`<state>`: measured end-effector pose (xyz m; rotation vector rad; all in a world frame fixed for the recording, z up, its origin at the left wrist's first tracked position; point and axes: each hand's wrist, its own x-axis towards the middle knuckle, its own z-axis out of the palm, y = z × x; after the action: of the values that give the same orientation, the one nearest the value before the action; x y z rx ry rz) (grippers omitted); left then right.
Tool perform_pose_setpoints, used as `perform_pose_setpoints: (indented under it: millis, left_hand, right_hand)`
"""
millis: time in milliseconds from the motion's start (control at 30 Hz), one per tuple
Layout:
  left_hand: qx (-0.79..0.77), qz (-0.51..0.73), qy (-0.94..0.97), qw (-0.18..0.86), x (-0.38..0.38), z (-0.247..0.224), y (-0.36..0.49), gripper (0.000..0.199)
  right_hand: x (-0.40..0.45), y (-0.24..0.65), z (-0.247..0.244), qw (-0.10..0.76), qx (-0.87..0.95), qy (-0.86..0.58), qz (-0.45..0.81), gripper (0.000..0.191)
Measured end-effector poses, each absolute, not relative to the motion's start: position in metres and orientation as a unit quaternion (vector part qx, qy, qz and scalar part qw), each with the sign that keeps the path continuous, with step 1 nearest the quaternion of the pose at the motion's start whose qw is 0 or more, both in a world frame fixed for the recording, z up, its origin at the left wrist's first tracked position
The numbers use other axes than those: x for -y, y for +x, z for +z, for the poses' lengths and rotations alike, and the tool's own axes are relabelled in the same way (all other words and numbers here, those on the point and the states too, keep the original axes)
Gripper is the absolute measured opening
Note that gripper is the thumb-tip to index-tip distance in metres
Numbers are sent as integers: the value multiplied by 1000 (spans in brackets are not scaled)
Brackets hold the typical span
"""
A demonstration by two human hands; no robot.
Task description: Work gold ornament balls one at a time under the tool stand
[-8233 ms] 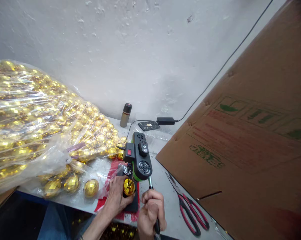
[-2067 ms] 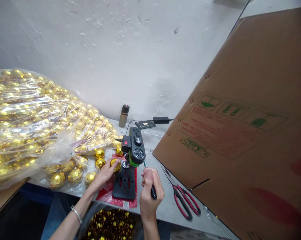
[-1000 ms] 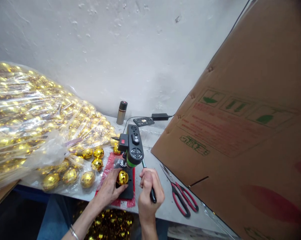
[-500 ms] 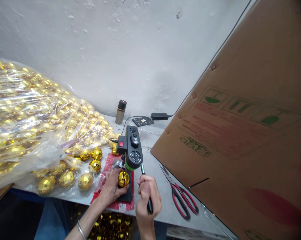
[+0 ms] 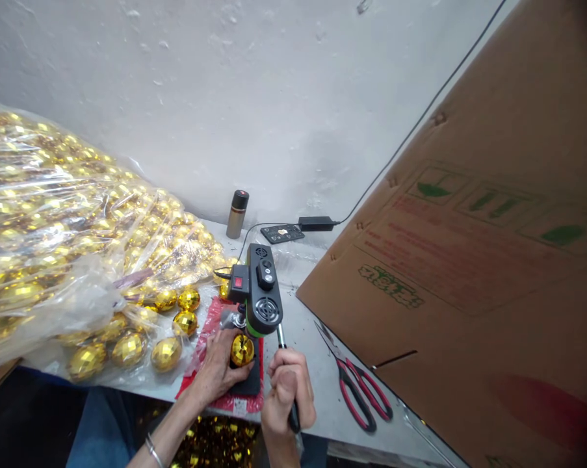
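My left hand (image 5: 220, 369) is closed around a gold mirrored ball (image 5: 242, 350), fingers behind it and thumb in front. The ball sits under the head of a small black bench drill press (image 5: 265, 292) with a green band and a red switch at its side. Whether the drill bit touches the ball is hard to make out. My right hand (image 5: 289, 396) is wrapped round the black-gripped lever (image 5: 294, 416) on the press's right side. Beneath the press lies red plastic wrap (image 5: 190, 382), and its dark base (image 5: 251, 385) shows in front of the ball.
A big clear bag (image 5: 78, 195) of gold balls fills the left, with loose gold balls (image 5: 166, 354) near it. Red-handled scissors (image 5: 364, 390) lie right, beside a large cardboard box (image 5: 469, 260). Behind stand a bottle (image 5: 237, 214), a phone-like slab (image 5: 282, 233) and a power adapter (image 5: 316, 223).
The view has shifted slightly, so the box and scissors appear a little further right. Both hands keep their places on the ball and the lever.
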<state>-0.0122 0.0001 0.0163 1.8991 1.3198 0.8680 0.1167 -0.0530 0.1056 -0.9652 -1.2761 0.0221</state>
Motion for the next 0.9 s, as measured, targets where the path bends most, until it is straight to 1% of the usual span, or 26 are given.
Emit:
perform_pose_setpoints:
  millis: [233, 400, 533, 700, 900]
  left_hand:
    - [-512, 328, 723, 327, 0, 19, -11, 45]
    - [-515, 327, 722, 327, 1, 19, -12, 41]
    - [-518, 329, 721, 323, 1, 16, -12, 43]
    - [-514, 334, 725, 314, 1, 12, -11, 43]
    - [-513, 349, 725, 300, 2, 8, -11, 45]
  right_hand:
    - [57, 114, 116, 693, 560, -453, 28, 35]
    - [57, 116, 105, 690, 572, -444, 12, 35]
    - [57, 117, 96, 690, 572, -443, 13, 35]
    - [56, 116, 94, 691, 574, -439, 4, 34]
    - [52, 114, 94, 703, 562, -435, -19, 37]
